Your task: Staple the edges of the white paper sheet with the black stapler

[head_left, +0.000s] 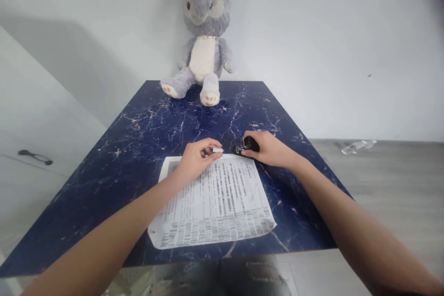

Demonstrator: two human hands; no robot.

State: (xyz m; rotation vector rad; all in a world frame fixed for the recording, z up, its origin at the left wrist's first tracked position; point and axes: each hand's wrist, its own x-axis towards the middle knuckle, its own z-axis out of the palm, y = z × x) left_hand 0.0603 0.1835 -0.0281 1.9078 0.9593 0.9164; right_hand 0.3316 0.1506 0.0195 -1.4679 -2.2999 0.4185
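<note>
Between the thumb and fingers of my left hand (199, 159) is a small silvery-white bar that looks like a strip of staples (218, 150). My right hand (265, 147) is closed around a black stapler (251, 144), whose metal front end points left toward the strip. A short gap separates the strip from the stapler. Under both hands lies a printed sheet of paper (225, 199), with dense text and a band of grey marks along its near edge. My left forearm covers part of its left side, and its near corners curl slightly.
The sheet rests on a dark blue marbled table (138, 134). A grey plush rabbit (204, 51) sits at the far edge against the wall. On the floor to the right lies a clear plastic item (358, 146). A white cabinet with a dark handle (35, 156) stands left.
</note>
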